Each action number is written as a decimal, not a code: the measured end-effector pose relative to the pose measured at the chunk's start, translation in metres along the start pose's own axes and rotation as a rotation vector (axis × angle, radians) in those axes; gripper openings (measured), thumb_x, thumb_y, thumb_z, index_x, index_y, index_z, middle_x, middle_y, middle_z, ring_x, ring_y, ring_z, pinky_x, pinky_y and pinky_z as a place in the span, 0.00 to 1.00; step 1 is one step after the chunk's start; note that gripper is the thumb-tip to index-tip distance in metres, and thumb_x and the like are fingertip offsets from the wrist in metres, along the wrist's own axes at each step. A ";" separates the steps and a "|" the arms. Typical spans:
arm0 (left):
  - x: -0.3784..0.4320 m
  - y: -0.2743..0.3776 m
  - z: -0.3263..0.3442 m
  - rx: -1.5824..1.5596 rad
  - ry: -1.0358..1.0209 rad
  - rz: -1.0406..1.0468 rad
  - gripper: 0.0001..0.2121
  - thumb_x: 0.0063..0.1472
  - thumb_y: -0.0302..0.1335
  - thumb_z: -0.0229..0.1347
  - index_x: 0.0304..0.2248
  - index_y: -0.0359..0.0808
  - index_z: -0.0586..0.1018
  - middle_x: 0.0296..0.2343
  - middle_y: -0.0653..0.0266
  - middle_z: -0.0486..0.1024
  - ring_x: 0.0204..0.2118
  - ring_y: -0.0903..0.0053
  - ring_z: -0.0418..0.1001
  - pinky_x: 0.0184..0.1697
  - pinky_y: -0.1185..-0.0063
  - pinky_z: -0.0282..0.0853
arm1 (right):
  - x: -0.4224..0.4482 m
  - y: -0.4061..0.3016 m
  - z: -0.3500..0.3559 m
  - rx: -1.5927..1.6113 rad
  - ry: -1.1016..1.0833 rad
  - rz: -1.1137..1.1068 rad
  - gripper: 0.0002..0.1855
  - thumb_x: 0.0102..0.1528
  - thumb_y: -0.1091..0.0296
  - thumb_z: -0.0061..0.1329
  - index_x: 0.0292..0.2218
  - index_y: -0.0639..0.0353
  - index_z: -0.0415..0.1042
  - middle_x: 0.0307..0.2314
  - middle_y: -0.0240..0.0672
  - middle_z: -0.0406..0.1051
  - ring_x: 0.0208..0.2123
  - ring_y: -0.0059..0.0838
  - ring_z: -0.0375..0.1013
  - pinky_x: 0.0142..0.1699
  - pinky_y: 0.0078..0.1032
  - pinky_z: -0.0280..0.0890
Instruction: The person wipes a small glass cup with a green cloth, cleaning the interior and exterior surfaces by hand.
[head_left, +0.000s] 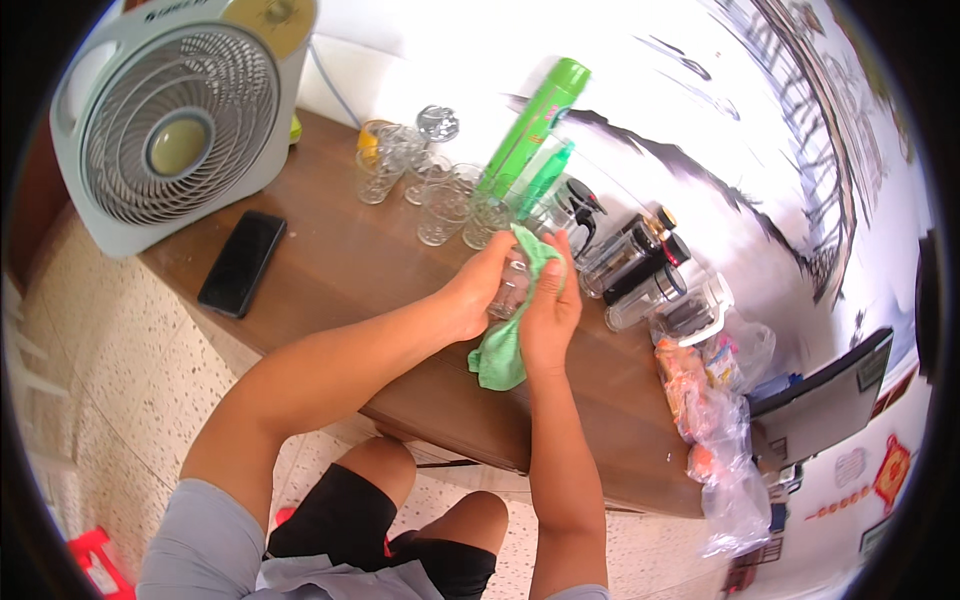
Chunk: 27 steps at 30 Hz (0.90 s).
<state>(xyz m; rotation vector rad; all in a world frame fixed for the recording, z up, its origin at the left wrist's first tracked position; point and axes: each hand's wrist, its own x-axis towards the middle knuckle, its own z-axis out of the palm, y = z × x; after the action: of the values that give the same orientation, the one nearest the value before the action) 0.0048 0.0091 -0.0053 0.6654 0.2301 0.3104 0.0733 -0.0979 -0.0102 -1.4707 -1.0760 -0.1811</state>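
Above the wooden table, both my hands are around a clear drinking glass (511, 289). My left hand (476, 289) grips its left side. On the right side, my right hand (551, 315) presses a light green cloth (501, 356) against the glass. Part of the cloth rises over the top of the glass between my hands, and its loose end hangs below my right palm. Fingers and cloth hide much of the glass. Just beyond my hands stand several other clear glasses (442, 214).
A box fan (180, 142) and a black smartphone (242, 262) are on the left of the brown table (330, 270). A green spray can (534, 124), a glass pot (562, 214) and several bottles (645, 296) line the wall. Plastic bags (720, 427) lie at the right beside a monitor (825, 397).
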 end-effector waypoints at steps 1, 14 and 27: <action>-0.004 -0.001 0.002 -0.026 -0.002 0.004 0.15 0.66 0.47 0.49 0.37 0.45 0.77 0.35 0.71 0.76 0.36 0.78 0.73 0.42 0.74 0.71 | 0.000 0.001 -0.003 0.153 0.021 0.125 0.24 0.72 0.58 0.36 0.59 0.66 0.66 0.57 0.44 0.66 0.57 0.33 0.65 0.61 0.29 0.61; -0.011 0.022 -0.009 -0.219 -0.068 -0.035 0.25 0.67 0.55 0.42 0.50 0.44 0.73 0.47 0.66 0.73 0.49 0.68 0.72 0.53 0.64 0.68 | -0.006 -0.027 0.022 -0.402 -0.192 -0.437 0.15 0.67 0.70 0.43 0.51 0.65 0.75 0.64 0.54 0.56 0.68 0.54 0.52 0.69 0.43 0.49; 0.002 0.004 -0.006 -0.192 0.024 0.066 0.24 0.68 0.55 0.48 0.46 0.41 0.74 0.33 0.67 0.75 0.36 0.76 0.74 0.41 0.70 0.71 | 0.028 -0.012 0.011 0.054 0.057 -0.039 0.26 0.71 0.59 0.39 0.62 0.69 0.62 0.57 0.46 0.67 0.57 0.33 0.68 0.61 0.30 0.61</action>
<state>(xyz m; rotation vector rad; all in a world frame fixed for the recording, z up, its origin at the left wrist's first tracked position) 0.0041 0.0163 -0.0074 0.4806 0.1990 0.3985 0.0752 -0.0766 0.0141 -1.3892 -1.0565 -0.2185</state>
